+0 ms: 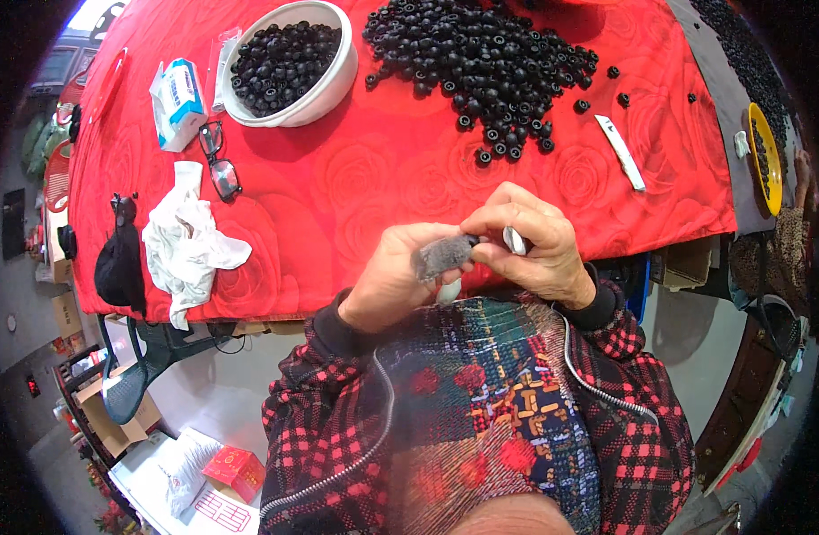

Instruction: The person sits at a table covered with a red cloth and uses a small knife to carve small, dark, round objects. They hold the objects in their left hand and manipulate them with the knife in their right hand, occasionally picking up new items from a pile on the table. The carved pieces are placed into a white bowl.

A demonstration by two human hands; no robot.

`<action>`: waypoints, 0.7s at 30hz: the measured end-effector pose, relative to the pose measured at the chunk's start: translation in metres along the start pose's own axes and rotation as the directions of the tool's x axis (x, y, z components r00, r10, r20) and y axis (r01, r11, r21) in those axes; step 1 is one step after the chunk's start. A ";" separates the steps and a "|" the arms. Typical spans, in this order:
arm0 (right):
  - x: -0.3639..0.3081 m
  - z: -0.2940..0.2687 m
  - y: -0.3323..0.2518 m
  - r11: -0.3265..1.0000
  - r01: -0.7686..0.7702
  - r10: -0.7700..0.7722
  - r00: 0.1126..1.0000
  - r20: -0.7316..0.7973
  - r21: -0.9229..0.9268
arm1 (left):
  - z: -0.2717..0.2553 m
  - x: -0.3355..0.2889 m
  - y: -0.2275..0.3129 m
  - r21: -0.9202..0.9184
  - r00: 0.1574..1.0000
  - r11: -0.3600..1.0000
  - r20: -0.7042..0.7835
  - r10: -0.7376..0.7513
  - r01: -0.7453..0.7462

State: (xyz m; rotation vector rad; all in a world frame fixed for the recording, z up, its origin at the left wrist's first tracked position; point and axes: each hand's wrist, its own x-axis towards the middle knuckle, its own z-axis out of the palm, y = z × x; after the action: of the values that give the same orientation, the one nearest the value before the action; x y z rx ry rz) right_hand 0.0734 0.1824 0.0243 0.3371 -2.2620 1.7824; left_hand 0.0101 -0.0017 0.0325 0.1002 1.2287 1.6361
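My left hand (383,276) is closed in front of my chest, over the table's near edge. A grey fuzzy piece (443,257) lies along its thumb; whether it is worn or held I cannot tell. At the tip of this piece is a small black part (473,240), pinched by the left fingers and touched by the right fingertips. My right hand (543,250) is closed round a small tool with a shiny, rounded silver end (515,241); the rest of it is hidden in the palm. Something whitish (449,291) shows below the left fingers.
On the red tablecloth (356,178) lie a heap of round black parts (490,71), a white bowl (345,76) of them, a tissue pack (179,102), glasses (220,165), a white cloth (188,241) and a white strip (620,153). A yellow tray (756,116) is at right.
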 end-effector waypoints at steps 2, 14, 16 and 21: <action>0.000 -0.002 -0.002 0.998 0.033 -0.032 0.999 0.025 -0.053 | -0.005 0.001 -0.002 -0.026 0.994 0.999 0.102 -0.025 0.028; -0.006 0.004 0.000 0.965 0.214 -0.217 0.976 -0.001 -0.154 | -0.014 0.002 -0.003 -0.172 0.943 0.958 0.284 -0.176 0.230; -0.007 0.004 -0.001 0.939 0.274 -0.283 0.959 -0.015 -0.208 | -0.013 0.002 -0.002 -0.227 0.944 0.943 0.280 -0.176 0.243; -0.004 0.002 -0.007 0.850 0.385 -0.426 0.904 -0.036 -0.359 | 0.000 0.000 0.000 -0.289 0.970 0.950 0.238 -0.049 0.118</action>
State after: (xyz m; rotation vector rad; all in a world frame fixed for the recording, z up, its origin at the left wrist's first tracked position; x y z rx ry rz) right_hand 0.0795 0.1793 0.0289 0.5767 -2.1630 1.1410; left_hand 0.0103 -0.0015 0.0323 0.0421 0.7894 1.6671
